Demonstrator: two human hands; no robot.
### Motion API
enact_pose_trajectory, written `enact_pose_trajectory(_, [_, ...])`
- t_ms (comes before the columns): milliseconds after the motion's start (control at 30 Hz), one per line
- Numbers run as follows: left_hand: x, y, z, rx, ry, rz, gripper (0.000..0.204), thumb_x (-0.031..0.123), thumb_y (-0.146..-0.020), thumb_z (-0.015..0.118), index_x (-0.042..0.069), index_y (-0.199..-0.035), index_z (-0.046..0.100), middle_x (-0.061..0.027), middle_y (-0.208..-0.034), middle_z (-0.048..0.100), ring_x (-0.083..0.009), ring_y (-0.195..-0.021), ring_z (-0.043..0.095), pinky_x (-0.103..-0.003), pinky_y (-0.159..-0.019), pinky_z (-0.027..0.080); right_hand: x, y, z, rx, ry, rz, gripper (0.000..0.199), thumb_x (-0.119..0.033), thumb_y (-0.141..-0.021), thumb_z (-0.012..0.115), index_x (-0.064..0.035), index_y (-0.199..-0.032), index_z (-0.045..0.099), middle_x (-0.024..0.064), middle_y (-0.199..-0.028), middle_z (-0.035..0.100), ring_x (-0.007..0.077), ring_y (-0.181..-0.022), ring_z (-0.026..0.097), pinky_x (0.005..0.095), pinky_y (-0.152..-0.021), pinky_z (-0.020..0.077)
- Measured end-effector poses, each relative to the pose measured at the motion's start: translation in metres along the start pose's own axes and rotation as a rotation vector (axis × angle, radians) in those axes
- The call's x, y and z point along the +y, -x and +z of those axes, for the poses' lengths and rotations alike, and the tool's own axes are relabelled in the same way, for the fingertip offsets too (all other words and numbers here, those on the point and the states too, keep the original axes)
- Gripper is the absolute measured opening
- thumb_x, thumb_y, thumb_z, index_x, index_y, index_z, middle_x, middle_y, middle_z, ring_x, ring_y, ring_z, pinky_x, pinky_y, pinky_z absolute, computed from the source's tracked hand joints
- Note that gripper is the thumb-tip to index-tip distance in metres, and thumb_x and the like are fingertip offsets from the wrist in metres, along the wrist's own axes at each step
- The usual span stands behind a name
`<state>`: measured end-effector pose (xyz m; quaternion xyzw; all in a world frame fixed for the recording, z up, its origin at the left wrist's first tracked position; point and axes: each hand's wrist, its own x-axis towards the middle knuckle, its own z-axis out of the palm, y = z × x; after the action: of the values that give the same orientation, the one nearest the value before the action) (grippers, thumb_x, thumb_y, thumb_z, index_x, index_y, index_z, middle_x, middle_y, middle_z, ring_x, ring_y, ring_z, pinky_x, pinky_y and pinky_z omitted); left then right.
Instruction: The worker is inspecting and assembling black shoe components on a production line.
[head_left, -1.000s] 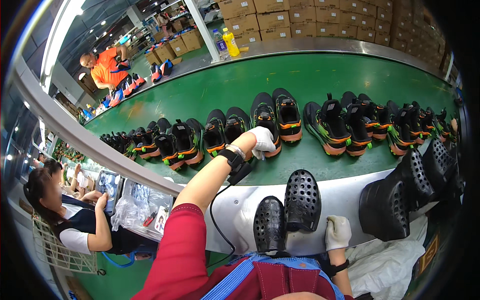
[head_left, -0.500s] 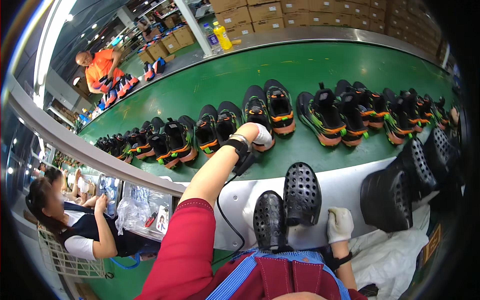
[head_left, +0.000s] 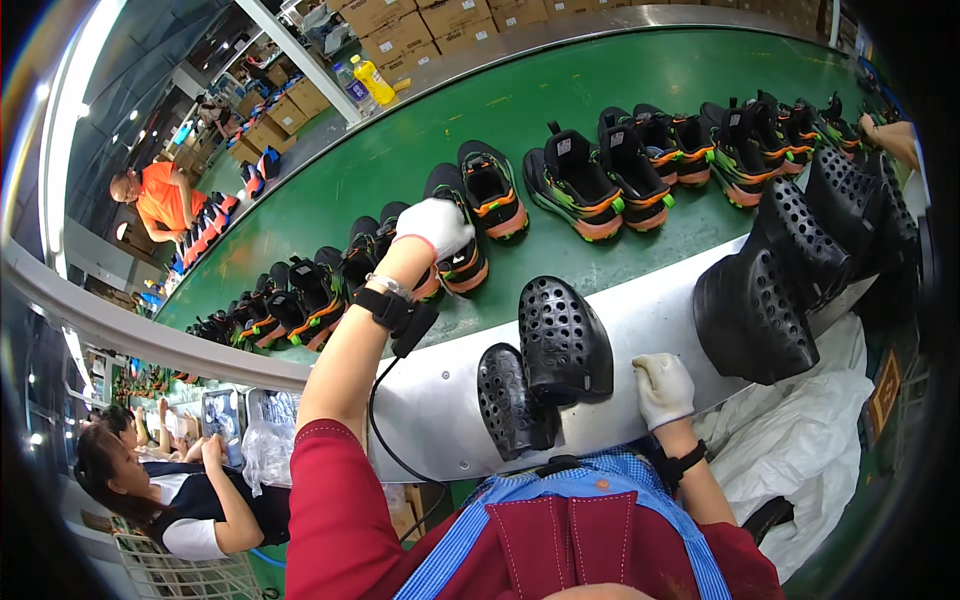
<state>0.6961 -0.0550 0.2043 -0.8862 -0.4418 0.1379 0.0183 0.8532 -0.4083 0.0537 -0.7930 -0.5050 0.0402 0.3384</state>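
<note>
The left hand (head_left: 437, 228) is covering a sneaker (head_left: 466, 268), grip impossible to tell; a sideways slip could be knocking the neighbouring shoe (head_left: 491, 188). The right hand (head_left: 664, 390) is resting closed.

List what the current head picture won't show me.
Head: fingertips of the white-gloved left hand, mostly hidden by its back.
Head: part of the black-and-orange shoe, covered by that hand.
Head: inside of the curled, white-gloved right hand, closed off by its fingers.
Head: details of the farthest-left black shoes, too small.
Head: owner of the bare right-edge forearm, cut off by the rim.
</note>
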Motion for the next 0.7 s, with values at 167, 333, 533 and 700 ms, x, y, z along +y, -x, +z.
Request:
enact_pose_trajectory(167, [0.013,-0.046,0.013,0.21,0.202,0.104,0.041,0.031,-0.082,0.06,0.004,-0.112,0.067,-0.0169,-0.087,0.071,-0.031,-0.082,0.07,-0.04,-0.077,0.055,0.004,-0.001,0.002,0.032,0.0,-0.004,0.009,-0.012,-0.08,0.063,-0.013,-0.086,0.071,0.0107,-0.081,0.066,0.0322,-0.081,0.062,0.0425,-0.072,0.0503])
enact_pose_trajectory(333, [0.027,-0.064,0.024,-0.221,0.559,0.019,0.048,0.022,-0.079,0.064,-0.003,-0.12,0.06,-0.0166,-0.083,0.071,-0.0253,-0.067,0.071,-0.034,-0.064,0.058,0.005,-0.004,0.002,0.015,-0.033,-0.001,0.009,-0.011,-0.079,0.064,-0.0126,-0.086,0.07,0.0093,-0.082,0.067,0.0313,-0.08,0.062,0.0418,-0.071,0.0502])
enact_pose_trajectory(533, [0.034,-0.047,0.024,-0.525,0.717,0.009,0.044,0.017,-0.08,0.065,-0.006,-0.117,0.058,-0.0112,-0.081,0.069,-0.0198,-0.061,0.071,-0.028,-0.053,0.057,0.005,-0.009,-0.003,-0.014,-0.028,0.008,0.011,-0.004,-0.077,0.064,-0.0093,-0.086,0.069,0.009,-0.082,0.066,0.0301,-0.08,0.062,0.0399,-0.073,0.0495])
enact_pose_trajectory(700, [0.03,-0.056,0.027,-0.716,0.655,-0.001,0.046,0.027,-0.083,0.059,-0.005,-0.117,0.056,-0.0141,-0.107,0.067,-0.0262,-0.076,0.073,-0.031,-0.057,0.059,0.005,-0.012,-0.006,-0.039,-0.049,0.025,0.013,-0.003,-0.077,0.064,-0.0092,-0.087,0.069,0.0091,-0.085,0.067,0.0302,-0.081,0.062,0.0396,-0.075,0.0495])
